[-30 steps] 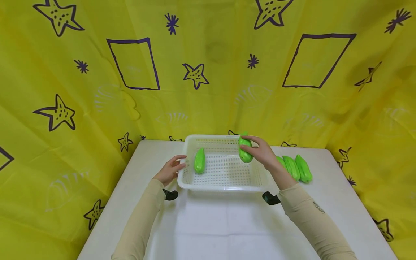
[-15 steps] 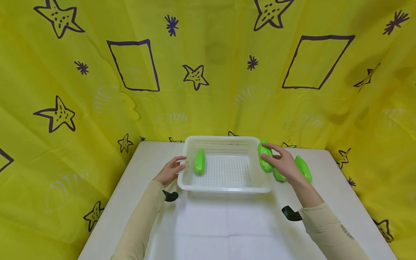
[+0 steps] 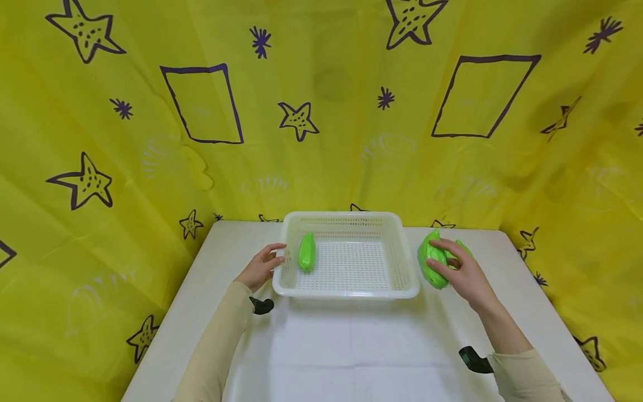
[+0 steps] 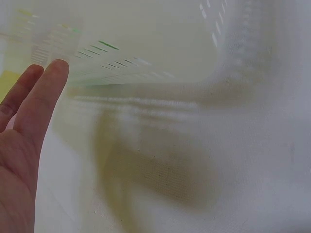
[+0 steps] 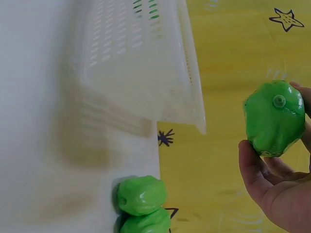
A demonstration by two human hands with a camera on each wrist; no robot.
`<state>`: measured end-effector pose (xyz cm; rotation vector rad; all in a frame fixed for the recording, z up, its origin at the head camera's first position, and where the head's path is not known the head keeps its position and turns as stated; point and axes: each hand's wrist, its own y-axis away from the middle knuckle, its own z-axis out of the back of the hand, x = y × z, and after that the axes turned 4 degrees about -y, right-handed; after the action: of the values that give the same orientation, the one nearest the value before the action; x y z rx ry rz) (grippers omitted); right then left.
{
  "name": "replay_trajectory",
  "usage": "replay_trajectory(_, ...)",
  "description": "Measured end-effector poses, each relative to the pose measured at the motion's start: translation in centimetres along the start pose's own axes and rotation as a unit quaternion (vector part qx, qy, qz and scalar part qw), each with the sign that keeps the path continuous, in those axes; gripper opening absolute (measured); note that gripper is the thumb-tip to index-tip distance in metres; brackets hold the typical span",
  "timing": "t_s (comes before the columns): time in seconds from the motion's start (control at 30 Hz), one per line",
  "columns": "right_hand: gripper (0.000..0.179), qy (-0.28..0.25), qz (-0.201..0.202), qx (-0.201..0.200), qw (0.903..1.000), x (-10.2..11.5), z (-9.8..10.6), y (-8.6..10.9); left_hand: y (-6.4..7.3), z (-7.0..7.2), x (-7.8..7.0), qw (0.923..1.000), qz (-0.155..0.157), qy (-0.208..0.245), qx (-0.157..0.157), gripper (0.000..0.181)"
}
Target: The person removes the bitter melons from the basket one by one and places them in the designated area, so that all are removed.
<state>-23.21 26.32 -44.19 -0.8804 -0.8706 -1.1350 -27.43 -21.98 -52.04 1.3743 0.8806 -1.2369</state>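
Observation:
My right hand (image 3: 464, 273) pinches a glossy green elongated vegetable (image 3: 431, 251) between thumb and fingers, beside the white basket's right end. In the right wrist view, this lumpy vegetable (image 5: 274, 119) shows its round end nub, and two similar green vegetables (image 5: 142, 195) lie on the table. The head view has one of the lying vegetables (image 3: 466, 249) partly hidden by my right hand. Another green vegetable (image 3: 307, 253) lies inside the white slotted basket (image 3: 346, 292), near its left end. My left hand (image 3: 260, 268) rests at the basket's left rim, fingers nearly straight in the left wrist view.
The basket stands on a white table (image 3: 331, 346) towards its back edge. A yellow patterned curtain (image 3: 331, 167) encloses the back and both sides. Dark curved pieces (image 3: 474, 360) stick out by both wrists.
My right hand has moved right with the green vegetable, from over the basket to above the vegetables on the table. My left hand stays at the rim.

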Motion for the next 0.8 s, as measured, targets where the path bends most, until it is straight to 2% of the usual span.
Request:
replay_trajectory(0.3, 0.052, 0.02, 0.017, 0.006, 0.9996, -2.5, 1.1, 1.9, 0.0, 0.1, 0.1, 1.0, 0.003, -0.006, -0.003, 0.048)
replay_trajectory(0.8, 0.055, 0.069, -0.03, 0.031, 0.9967, -6.2, 1.9, 3.3, 0.2, -0.2, -0.2, 1.0, 0.004, -0.008, -0.003, 0.045)
